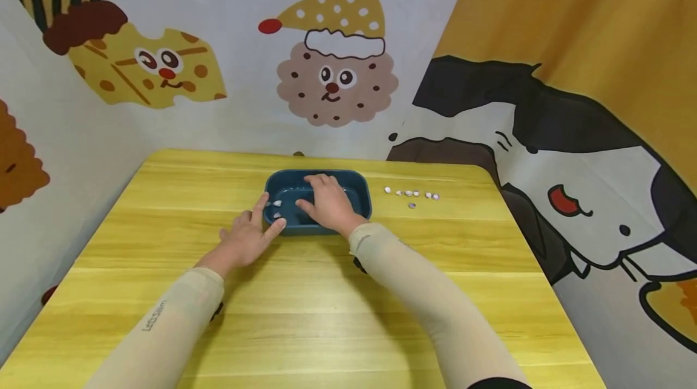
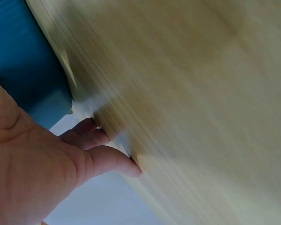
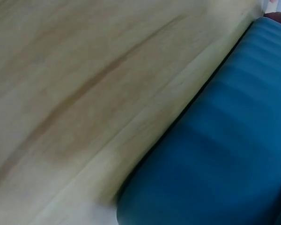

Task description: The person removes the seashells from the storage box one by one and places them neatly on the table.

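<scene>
A dark blue rectangular tray (image 1: 359,186) sits toward the far edge of the table. At its left end, my left hand (image 1: 245,241) has the index finger by the left rim and the thumb by the front corner, spread apart. My right hand (image 1: 331,202) reaches over the front rim into the tray, its thumb held away from the fingers. Nothing shows between them, though the palm side is hidden. Small pale pieces, possibly shells (image 1: 278,203), lie inside the tray's left end. The right wrist view shows only the tray's outer wall (image 3: 215,136), scarcely any hand.
Right of the tray, several small whitish-purple pieces (image 1: 416,193) lie in a loose row, with a single one (image 1: 412,205) nearer me. The yellow wood-grain table (image 1: 321,322) ends just behind the tray, where a cartoon-printed cloth (image 1: 234,129) hangs.
</scene>
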